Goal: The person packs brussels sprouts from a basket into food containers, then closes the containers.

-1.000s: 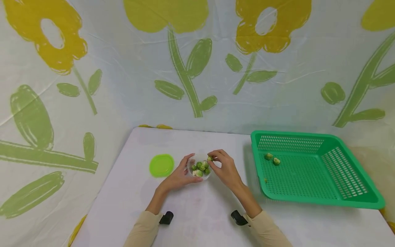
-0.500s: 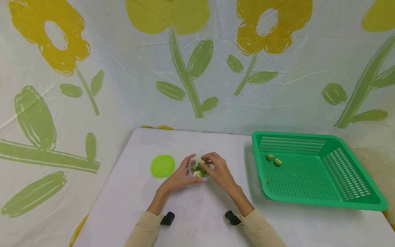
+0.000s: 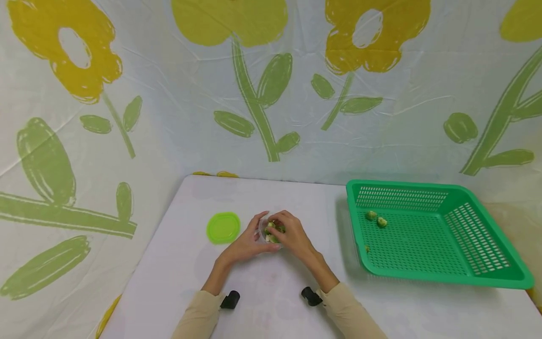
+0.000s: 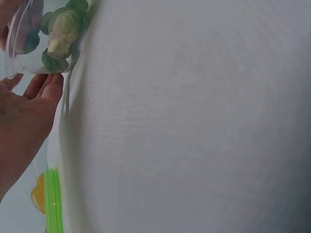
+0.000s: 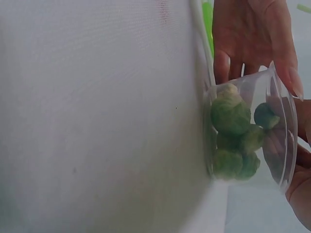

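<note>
Holds a clear plastic container (image 5: 293,141) at or just above the white table (image 3: 271,306) with the left hand (image 3: 244,243) — grip curved around the wall, thumb to the near side, fingers to the far left. Reaches into the open top with the right hand (image 3: 295,236), fingertips bent down among the Brussels sprouts (image 5: 231,114); cannot tell from these angles whether pinching one or merely touching. Visible through the see-through wall: several sprouts heaped toward the base, at least one with a pale stem end. Flat on the table, just beyond the left hand on its outer side: a lime-green lid (image 3: 223,228). Well off to the right — a green basket (image 3: 444,278) with slotted walls, holding two more sprouts (image 3: 382,221) near the far left corner, plus a small scrap (image 3: 367,248) by the left wall. Wears beige sleeves (image 3: 196,318) on both arms, with a black device (image 3: 230,300) at each cuff. Works before a pale fabric backdrop (image 3: 178,117) printed with yellow flowers and green leaves, hanging behind the table and along the left side.
</note>
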Demonstrator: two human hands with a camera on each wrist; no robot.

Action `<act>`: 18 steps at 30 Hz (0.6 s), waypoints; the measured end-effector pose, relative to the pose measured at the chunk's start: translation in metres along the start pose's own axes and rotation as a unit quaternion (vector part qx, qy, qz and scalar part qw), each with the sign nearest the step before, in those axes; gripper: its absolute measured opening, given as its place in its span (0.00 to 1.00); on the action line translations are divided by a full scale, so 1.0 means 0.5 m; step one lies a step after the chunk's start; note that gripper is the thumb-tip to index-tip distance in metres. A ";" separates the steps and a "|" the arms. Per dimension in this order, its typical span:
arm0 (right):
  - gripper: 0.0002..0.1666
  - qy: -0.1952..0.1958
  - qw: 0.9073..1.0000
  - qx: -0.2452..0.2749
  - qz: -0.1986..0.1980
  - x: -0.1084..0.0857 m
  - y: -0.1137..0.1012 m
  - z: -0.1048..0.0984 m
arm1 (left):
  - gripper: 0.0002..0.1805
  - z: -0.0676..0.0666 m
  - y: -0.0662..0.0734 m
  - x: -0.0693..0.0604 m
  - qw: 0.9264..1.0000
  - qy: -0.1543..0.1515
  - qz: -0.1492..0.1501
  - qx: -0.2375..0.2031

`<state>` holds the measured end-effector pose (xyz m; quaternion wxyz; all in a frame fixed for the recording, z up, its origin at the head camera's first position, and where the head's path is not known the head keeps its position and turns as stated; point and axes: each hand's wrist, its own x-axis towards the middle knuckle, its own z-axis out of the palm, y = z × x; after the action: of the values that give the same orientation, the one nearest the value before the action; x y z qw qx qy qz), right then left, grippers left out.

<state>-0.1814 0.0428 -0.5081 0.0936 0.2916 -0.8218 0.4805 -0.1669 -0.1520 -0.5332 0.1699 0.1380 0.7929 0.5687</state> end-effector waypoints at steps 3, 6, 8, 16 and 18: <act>0.12 -0.005 1.000 -0.009 0.002 0.003 0.001 0.003 | 0.59 -0.001 0.001 0.001 1.000 -0.002 0.003 -0.001; 0.13 -0.010 1.000 -0.020 0.001 0.004 0.000 0.005 | 0.59 -0.001 0.001 0.001 1.000 -0.001 0.006 0.002; 0.13 -0.013 0.999 -0.031 0.000 0.005 0.001 0.007 | 0.59 -0.001 0.001 0.001 1.000 0.000 0.008 0.004; 0.12 -0.030 0.996 -0.088 -0.003 0.006 -0.003 0.008 | 0.58 0.000 0.002 0.000 1.000 0.003 0.012 0.004; 0.12 -0.033 0.995 -0.095 -0.007 0.005 -0.004 0.006 | 0.58 0.001 0.002 0.000 1.000 0.002 0.013 0.005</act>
<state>-0.1820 0.0384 -0.5072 0.0971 0.3023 -0.8645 0.3897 -0.1665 -0.1514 -0.5323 0.1597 0.1482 0.7944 0.5670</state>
